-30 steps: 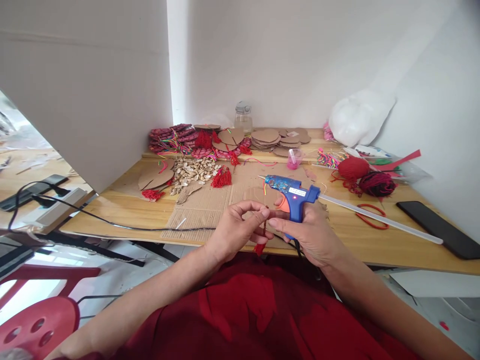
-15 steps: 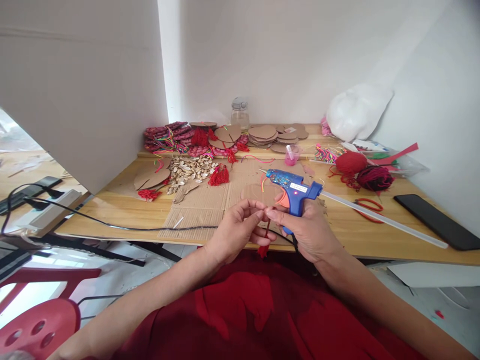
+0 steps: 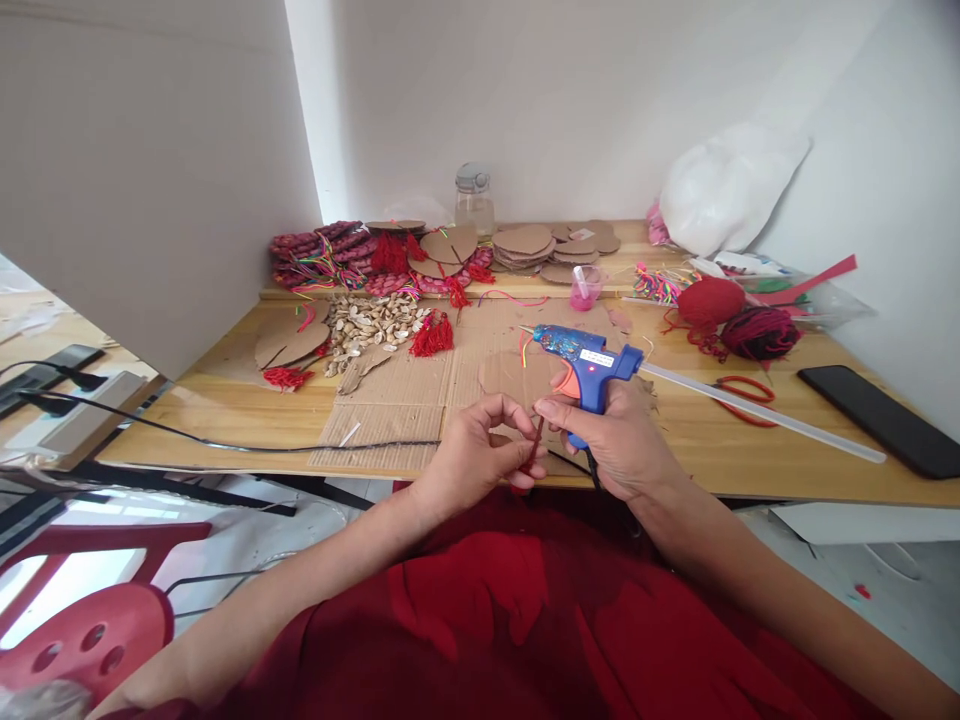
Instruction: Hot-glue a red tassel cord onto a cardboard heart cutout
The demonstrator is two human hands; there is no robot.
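Note:
My right hand (image 3: 626, 440) is wrapped round the handle of a blue hot glue gun (image 3: 592, 385), whose nozzle points left. A long translucent glue stick (image 3: 765, 410) sticks out of its back. My left hand (image 3: 487, 440) is closed on a thin dark red cord (image 3: 537, 440) with red tassel threads, partly hidden by the fingers. My right thumb and fingertip touch the cord's top end. Beneath the nozzle, a round cardboard piece (image 3: 495, 372) with a coloured thread lies on the cardboard sheet (image 3: 405, 420).
Shell-like pieces (image 3: 379, 325), a red tassel (image 3: 433, 335) and cardboard discs (image 3: 523, 243) lie beyond my hands. Yarn balls (image 3: 761, 332), orange-handled scissors (image 3: 742, 400) and a black phone (image 3: 881, 420) are at right. A black cable (image 3: 247, 449) crosses the table's left front.
My left fingers have slid down the cord, away from my right fingertips, and the tassel shows less. The whole view has shifted slightly, while the glue gun stays in my right hand.

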